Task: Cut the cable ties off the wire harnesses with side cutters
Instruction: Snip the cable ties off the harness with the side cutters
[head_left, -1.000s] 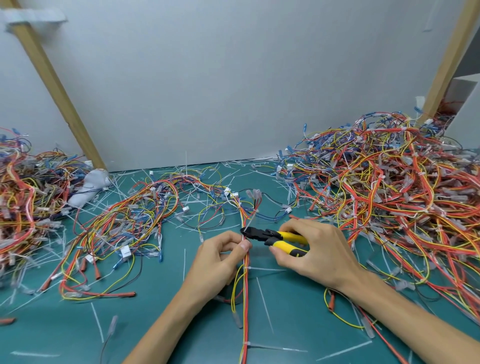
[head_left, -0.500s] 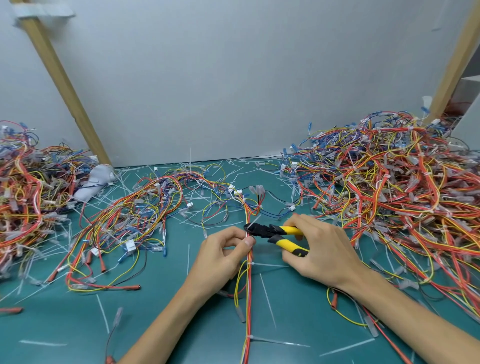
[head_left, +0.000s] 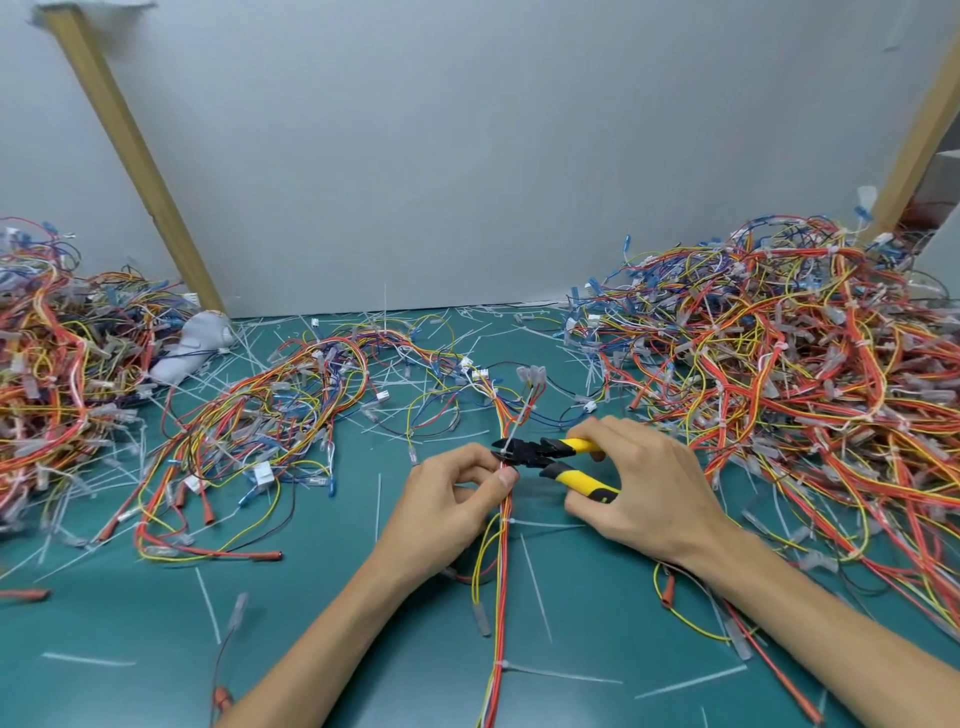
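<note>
Left hand (head_left: 447, 499) pinches the wire harness (head_left: 502, 551) mid-tabletop; the harness runs to the near edge. Right hand (head_left: 641, 488) grips yellow-handled side cutters (head_left: 550, 453), jaws at a white cable tie (head_left: 519, 418).

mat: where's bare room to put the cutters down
Barest: the mat's near-left corner, below the loose harness and left of the left forearm; only stray cut ties. Smaller patch between held harness and right forearm. Crowded: left pile, right pile.
</note>
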